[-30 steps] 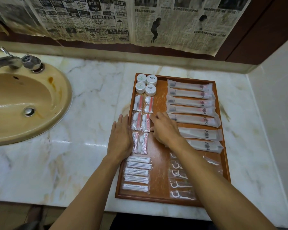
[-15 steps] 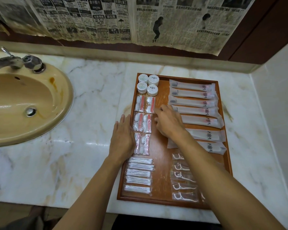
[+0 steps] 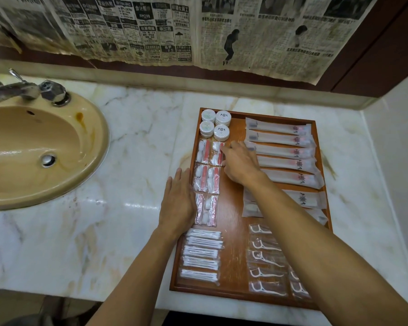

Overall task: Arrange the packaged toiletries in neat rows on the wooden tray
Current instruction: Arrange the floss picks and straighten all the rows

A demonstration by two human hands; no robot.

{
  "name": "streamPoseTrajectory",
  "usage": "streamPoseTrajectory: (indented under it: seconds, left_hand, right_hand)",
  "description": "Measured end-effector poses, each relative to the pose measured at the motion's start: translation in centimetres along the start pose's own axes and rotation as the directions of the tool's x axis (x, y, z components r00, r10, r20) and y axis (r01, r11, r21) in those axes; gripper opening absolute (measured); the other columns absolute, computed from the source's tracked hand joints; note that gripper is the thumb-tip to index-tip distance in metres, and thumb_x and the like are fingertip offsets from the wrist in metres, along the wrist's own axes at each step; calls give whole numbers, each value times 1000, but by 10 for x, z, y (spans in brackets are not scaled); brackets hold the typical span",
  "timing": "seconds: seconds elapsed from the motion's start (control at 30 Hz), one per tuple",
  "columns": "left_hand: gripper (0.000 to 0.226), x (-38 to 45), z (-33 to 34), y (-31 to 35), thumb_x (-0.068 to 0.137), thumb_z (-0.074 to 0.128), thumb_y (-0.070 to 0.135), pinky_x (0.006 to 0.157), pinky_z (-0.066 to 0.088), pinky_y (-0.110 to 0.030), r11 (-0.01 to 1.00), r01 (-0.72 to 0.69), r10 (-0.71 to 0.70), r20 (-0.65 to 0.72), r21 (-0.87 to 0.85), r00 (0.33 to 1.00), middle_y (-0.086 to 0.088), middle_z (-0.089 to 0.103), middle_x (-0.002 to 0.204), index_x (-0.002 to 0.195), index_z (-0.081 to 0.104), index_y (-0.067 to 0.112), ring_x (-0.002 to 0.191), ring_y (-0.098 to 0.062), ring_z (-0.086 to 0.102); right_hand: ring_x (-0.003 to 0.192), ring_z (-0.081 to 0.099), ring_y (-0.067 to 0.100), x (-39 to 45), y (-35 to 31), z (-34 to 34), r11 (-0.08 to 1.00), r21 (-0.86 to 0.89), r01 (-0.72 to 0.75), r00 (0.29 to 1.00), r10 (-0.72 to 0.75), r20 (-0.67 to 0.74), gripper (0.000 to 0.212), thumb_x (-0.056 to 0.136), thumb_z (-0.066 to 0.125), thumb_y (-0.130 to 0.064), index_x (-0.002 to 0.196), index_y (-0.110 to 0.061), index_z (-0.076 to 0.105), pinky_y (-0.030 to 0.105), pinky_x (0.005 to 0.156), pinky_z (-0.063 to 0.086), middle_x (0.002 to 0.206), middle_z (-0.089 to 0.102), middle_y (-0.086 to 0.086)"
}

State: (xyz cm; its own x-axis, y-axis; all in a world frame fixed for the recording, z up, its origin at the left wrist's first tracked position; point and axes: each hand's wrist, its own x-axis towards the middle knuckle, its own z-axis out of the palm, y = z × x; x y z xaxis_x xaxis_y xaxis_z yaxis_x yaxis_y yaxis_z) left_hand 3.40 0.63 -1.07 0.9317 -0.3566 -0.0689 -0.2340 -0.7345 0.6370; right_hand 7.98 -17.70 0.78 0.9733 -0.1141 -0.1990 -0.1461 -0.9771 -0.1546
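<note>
Your right hand (image 3: 239, 164) is nudging the packets (image 3: 217, 152) at its fingertips, fingers loosely bent, gripping nothing. Your left hand (image 3: 178, 201) is lying flat, bracing the tray (image 3: 233, 208) edge. Push gently so both columns are lining up.

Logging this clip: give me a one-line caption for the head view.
Left hand steadies the tray edge while the right hand nudges red-and-white packets into line.
</note>
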Motion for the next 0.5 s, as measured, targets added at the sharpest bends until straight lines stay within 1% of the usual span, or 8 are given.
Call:
streamPoseTrajectory:
  seconds: [0.17,0.3,0.5]
  left_hand:
    - [111,0,0,2,72,-14,86,119,17,-43,1000,18,-18,4,-11,1000,0,45,146,145,36,20,140,-18,33]
    - [120,-1,-2,3,66,-17,89,120,13,-42,999,29,-29,27,-17,999,-1,40,151,148,33,18,144,-18,26]
    - [117,-1,0,-1,68,-15,89,121,12,-41,1000,23,-22,31,-10,999,-1,38,153,148,32,18,146,-18,24]
  right_hand:
    - [119,43,27,2,-2,2,1000,-1,12,1000,-12,-18,43,90,57,-14,132,-18,50,40,91,41,128,51,8]
    - [119,42,28,2,-2,3,1000,6,14,1000,-14,-22,44,89,57,-11,132,-18,50,41,92,40,129,50,8]
    - [120,42,27,0,-3,0,1000,6,2,999,-2,-35,41,90,57,-14,130,-18,50,41,93,41,129,51,8]
